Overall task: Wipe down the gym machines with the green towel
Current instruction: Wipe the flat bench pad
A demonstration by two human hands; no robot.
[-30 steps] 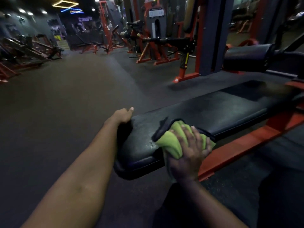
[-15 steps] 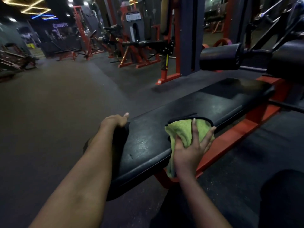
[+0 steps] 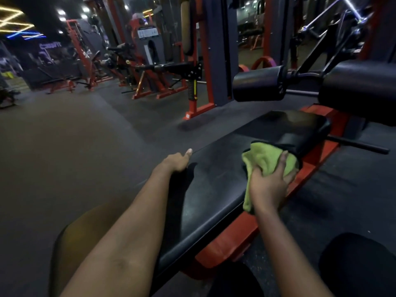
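Note:
A long black padded bench (image 3: 214, 189) on a red frame runs from the bottom middle up to the right. The green towel (image 3: 265, 159) lies bunched on the bench's right edge, part of it hanging down the side. My right hand (image 3: 270, 183) presses on the towel, fingers spread over it and thumb tucked into its folds. My left hand (image 3: 174, 162) rests on the bench's left edge, its fingers curled over the side and the thumb pointing up.
Two black roller pads (image 3: 259, 83) (image 3: 360, 91) stand past the far end of the bench. A red and grey upright frame (image 3: 205, 61) rises behind. More red machines (image 3: 145, 82) line the back. Dark rubber floor (image 3: 64, 146) stretches to the left.
My right hand has slid the towel along the bench's right edge toward the far end. My left hand has stayed on the left edge. The view has turned rightward.

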